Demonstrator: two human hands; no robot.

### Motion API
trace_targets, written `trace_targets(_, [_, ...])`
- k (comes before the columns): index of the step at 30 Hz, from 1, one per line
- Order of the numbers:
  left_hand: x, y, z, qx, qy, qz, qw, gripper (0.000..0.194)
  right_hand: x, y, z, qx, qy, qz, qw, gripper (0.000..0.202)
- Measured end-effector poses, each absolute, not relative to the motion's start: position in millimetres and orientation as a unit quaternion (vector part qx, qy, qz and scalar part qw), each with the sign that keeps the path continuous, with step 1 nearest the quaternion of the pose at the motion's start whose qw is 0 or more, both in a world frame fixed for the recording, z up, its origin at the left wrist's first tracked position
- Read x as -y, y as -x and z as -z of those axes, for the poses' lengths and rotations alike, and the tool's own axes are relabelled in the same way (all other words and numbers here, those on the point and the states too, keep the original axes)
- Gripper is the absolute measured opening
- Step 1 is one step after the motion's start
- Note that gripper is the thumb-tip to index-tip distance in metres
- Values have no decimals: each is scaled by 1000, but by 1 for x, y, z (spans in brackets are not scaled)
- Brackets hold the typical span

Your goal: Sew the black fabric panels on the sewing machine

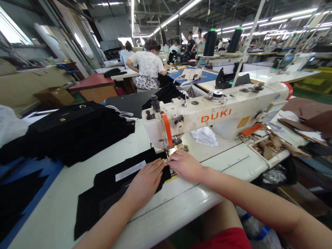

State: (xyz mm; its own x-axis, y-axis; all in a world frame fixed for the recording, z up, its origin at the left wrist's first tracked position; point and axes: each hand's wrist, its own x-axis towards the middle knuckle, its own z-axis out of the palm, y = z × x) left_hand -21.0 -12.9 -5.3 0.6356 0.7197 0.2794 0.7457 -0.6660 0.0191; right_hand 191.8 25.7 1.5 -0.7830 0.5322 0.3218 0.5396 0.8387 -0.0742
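Note:
A black fabric piece (85,204) lies on the white sewing table, its right end under the needle area of a sewing machine (186,117) marked DUKI. On the fabric rests a white strip like a label (130,171). My left hand (144,183) is laid flat over the cloth, fingers stretched towards the needle and close together. Right at the presser foot (168,154), my right hand (185,166) has its fingers bent and pressed together at the fabric's edge. The fingertips of both hands nearly meet there. What exactly sits beneath the right fingertips is hidden.
A heap of black fabric pieces (77,128) stands to the left. White labels (204,136) lie under the machine arm. At the right are a tray of brown scraps (269,147) and brown pieces. A ruler scale (168,202) runs along the front edge. People work behind.

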Motion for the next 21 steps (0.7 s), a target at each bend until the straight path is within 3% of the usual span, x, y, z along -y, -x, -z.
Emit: trace_targets(21, [-8,10,4,415,896,157,28,39,-38,-198,-1,938,305,16,162,14])
